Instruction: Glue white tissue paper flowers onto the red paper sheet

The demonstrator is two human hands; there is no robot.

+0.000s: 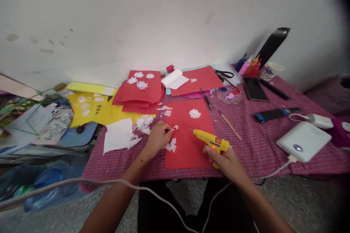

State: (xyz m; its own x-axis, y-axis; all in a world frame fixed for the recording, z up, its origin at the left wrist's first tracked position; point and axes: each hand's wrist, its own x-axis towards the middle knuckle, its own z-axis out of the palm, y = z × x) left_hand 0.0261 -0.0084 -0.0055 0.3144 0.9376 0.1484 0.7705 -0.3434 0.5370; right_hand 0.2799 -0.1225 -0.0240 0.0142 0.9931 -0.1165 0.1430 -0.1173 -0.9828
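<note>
Table (251,149): red checked cloth, wall behind. Yellow paper (95,109) hangs over its left side. Red sheet (188,153) lies flat at the front, centre. Red card stack (149,96) sits behind and left of it, four white paper flowers on top. White power bank (306,140) far right, cable plugged in. White paper (117,134), creased, front left.

Right hand (222,158): wrapped round the grip of the glue gun. Left hand (159,136): fingers bunched at the red sheet's left edge; can't tell if they grip anything. Glue gun (209,137): yellow, over the red sheet, red light lit, nozzle pointing left toward the left hand. White flower (194,113): on the red sheet, upper right, beyond the nozzle. Paper scraps (172,147): loose cluster on the sheet's left edge, near the left hand. Curled paper bit (175,127): right at the left fingertips.
</note>
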